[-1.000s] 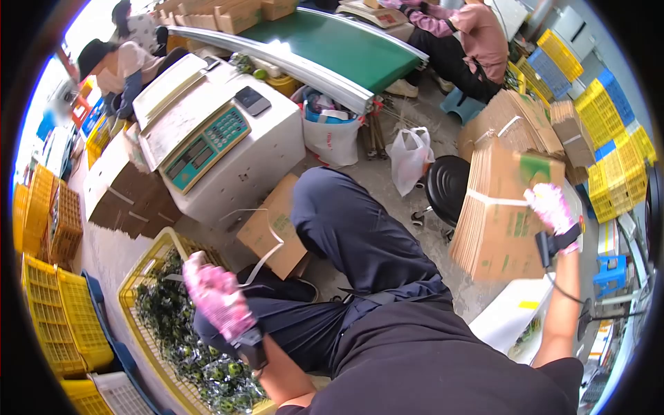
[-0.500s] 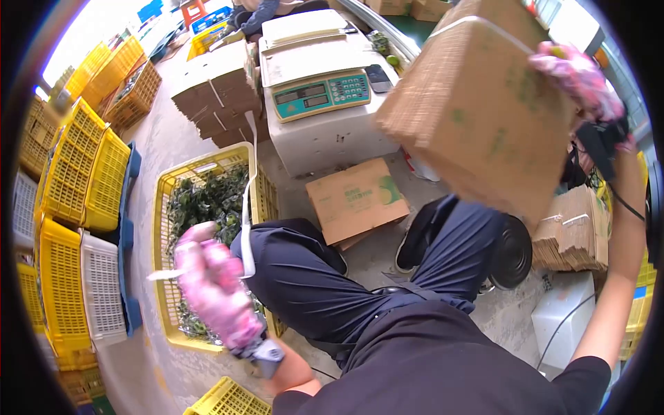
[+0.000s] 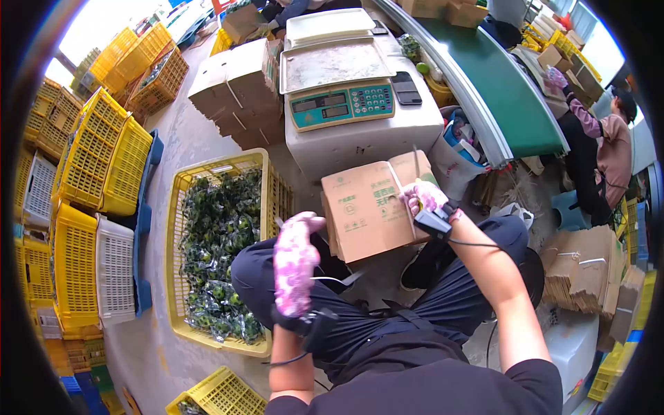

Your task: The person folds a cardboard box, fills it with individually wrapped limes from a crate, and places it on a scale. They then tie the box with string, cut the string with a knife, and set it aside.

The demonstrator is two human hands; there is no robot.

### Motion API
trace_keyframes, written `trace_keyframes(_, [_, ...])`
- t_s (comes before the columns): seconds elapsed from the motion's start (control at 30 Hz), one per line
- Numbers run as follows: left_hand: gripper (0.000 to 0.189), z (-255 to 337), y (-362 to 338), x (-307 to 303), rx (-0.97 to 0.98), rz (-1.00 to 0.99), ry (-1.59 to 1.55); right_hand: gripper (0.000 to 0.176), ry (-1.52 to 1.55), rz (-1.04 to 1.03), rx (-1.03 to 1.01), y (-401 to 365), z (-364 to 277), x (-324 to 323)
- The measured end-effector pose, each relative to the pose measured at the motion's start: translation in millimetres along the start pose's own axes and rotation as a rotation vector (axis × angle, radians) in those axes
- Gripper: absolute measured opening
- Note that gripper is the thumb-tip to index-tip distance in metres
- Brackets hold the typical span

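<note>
A bundle of flat cardboard (image 3: pixel 363 211) with green print stands between my knees, in front of the white block under the scale. My right hand (image 3: pixel 425 198), in a pink patterned glove, is closed at the bundle's right part, on the white strap that runs over it. Left of the bundle is my gloved left hand (image 3: pixel 297 259), its fingers bent together around a white strap (image 3: pixel 339 279) whose loose end sticks out to the right. A yellow crate (image 3: pixel 266 207) of dark green bagged produce (image 3: pixel 221 242) stands to the left.
A scale (image 3: pixel 342 104) and a phone (image 3: pixel 406 88) rest on the white block. Stacked crates (image 3: pixel 76 263) line the left side. Behind the block runs a green conveyor (image 3: pixel 484 90); a co-worker (image 3: pixel 615 152) sits beyond it. More bundled cardboard (image 3: pixel 581 266) lies at right.
The cardboard bundle has come down from the upper right to between my knees, with my right hand. My left hand has moved right, toward it. The view has shifted, showing the conveyor and co-worker.
</note>
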State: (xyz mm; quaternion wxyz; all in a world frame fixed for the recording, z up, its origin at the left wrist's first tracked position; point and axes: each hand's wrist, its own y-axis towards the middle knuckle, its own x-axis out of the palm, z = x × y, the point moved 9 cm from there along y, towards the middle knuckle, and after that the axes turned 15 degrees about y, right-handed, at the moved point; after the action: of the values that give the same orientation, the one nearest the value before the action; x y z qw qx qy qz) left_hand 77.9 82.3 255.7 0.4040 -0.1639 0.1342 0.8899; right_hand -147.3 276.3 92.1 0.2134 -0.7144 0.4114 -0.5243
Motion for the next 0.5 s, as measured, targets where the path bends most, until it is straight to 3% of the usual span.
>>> trace_keyframes(0.03, [0.031, 0, 2, -19, -0.109, 0.063, -0.055, 0.016, -0.108, -0.064, -0.101, 14, -7, -11])
trace_keyframes(0.07, [0.031, 0, 3, -38, -0.213, 0.134, -0.118, 0.016, 0.048, -0.021, 0.089, 12, 2, -14])
trace_keyframes(0.1, [0.032, 1, -1, -48, -0.386, 0.178, -0.237, 0.023, -0.046, -0.049, -0.028, 13, -3, -14])
trace_keyframes(0.13, [0.034, 15, -1, -43, -0.419, 0.085, -0.222, 0.023, -0.120, -0.076, -0.097, 10, -6, -5])
trace_keyframes(0.17, [0.038, 26, 0, -21, -0.443, -0.059, -0.350, 0.023, -0.189, -0.103, -0.167, 6, -8, 4])
trace_keyframes(0.2, [0.036, 41, 0, 7, -0.505, -0.203, -0.357, 0.023, -0.187, -0.107, -0.152, 10, -5, 4])
trace_keyframes(0.23, [0.033, 45, 1, 41, -0.483, -0.388, -0.568, 0.023, -0.075, -0.135, -0.092, 18, -1, 7])
trace_keyframes(0.33, [0.030, -70, 2, 161, -0.584, -0.485, -0.321, 0.022, 0.042, -0.209, 0.024, 14, 10, 13])
trace_keyframes(0.37, [0.029, -66, 16, 187, -0.334, -0.552, -0.120, 0.020, 0.048, -0.250, 0.074, 11, 11, 16])
trace_keyframes(0.4, [0.024, -88, 21, 210, -0.407, -0.440, -0.285, 0.019, -0.077, -0.173, 0.137, 24, 15, 2])
trace_keyframes(0.43, [0.022, -89, 31, 220, -0.176, -0.393, -0.116, 0.019, -0.108, -0.107, 0.011, 12, 7, -1])
trace_keyframes(0.5, [0.020, -72, 40, 227, 0.180, -0.257, 0.103, 0.020, -0.137, -0.172, -0.022, -13, -4, 10])
